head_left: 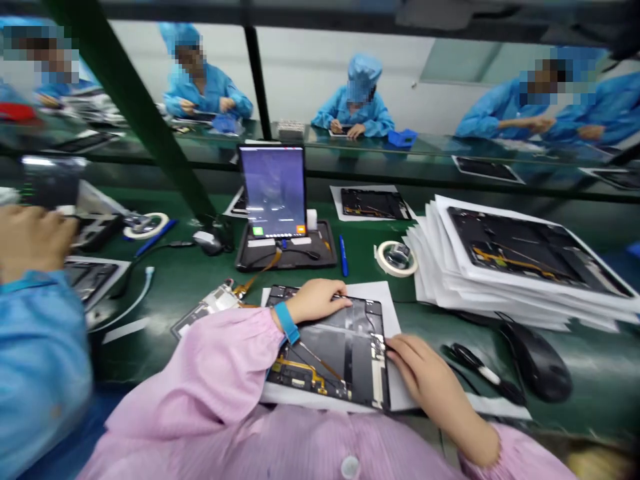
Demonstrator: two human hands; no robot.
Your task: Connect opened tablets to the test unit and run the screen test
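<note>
An opened tablet [345, 347] with its black inner boards showing lies on a white sheet [390, 300] right in front of me. My left hand [317, 301] rests curled on its top left corner, fingertips pressed on the upper edge. My right hand [425, 377] grips the tablet's right edge, fingers bent round the side near a white strip. A blue wrist strap [287, 322] sits on my left wrist. Both sleeves are pink.
A lit tablet [273, 190] stands upright in a black tray [285, 253] behind. Tape roll [397, 258], blue pen [343, 255], a stack of sheets with another opened tablet [530, 250], a black mouse [537, 363] and tweezers [475, 367] lie to the right. A co-worker's blue sleeve [40, 360] is at left.
</note>
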